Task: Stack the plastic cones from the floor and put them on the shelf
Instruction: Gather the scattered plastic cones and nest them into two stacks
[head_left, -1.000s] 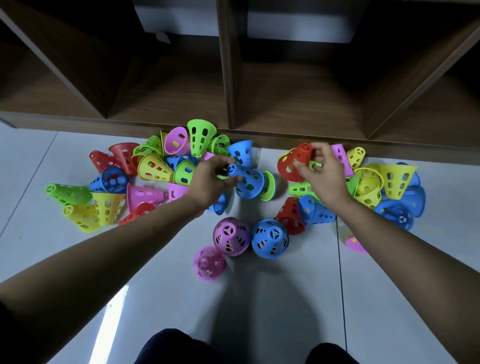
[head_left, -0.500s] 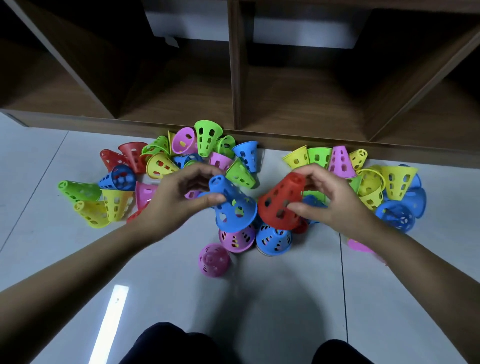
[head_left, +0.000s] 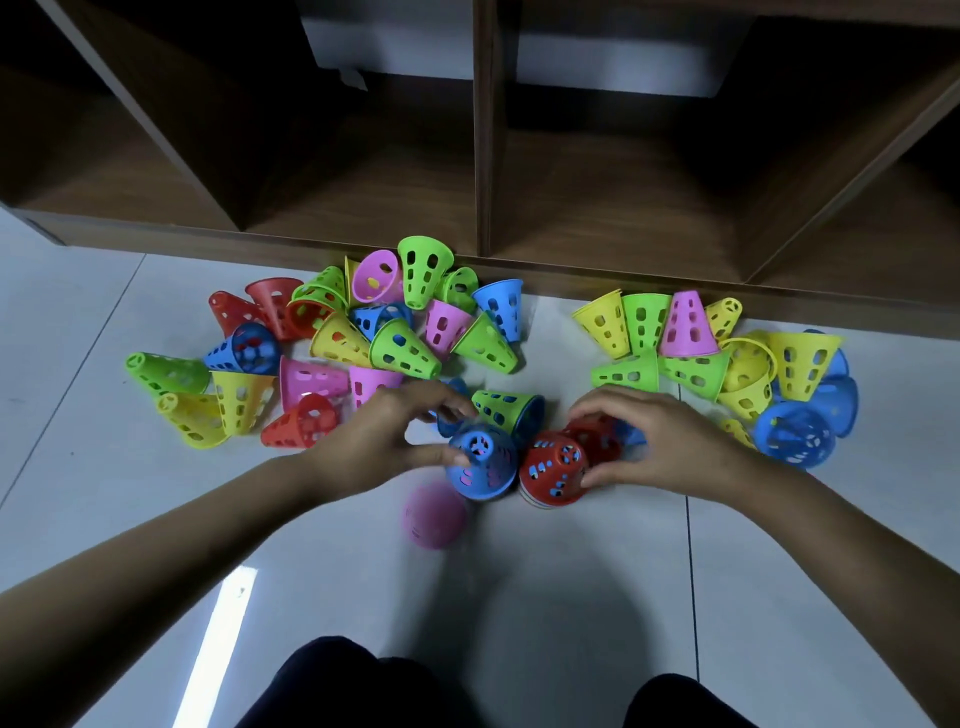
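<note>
Many perforated plastic cones in red, blue, green, yellow and pink lie on the white tiled floor in front of a low wooden shelf (head_left: 483, 156). My left hand (head_left: 379, 441) grips a blue cone (head_left: 480, 465) that stands upright over a pink one showing through its holes. My right hand (head_left: 660, 447) holds a red cone (head_left: 553, 473) set upright over another cone right beside it. A second red cone (head_left: 597, 436) lies just behind, under my right fingers. A lone pink cone (head_left: 434, 514) stands nearer to me, blurred.
A left pile of cones (head_left: 363, 332) and a right pile of cones (head_left: 727, 353) lie against the shelf's front edge (head_left: 571, 278). A green cone (head_left: 506, 408) lies on its side between my hands. My dark-clad knees (head_left: 363, 686) show at the bottom.
Both hands came down towards me. The blue cone in my left hand and the red cone in my right now sit over the upright pink and blue cones on the floor.
</note>
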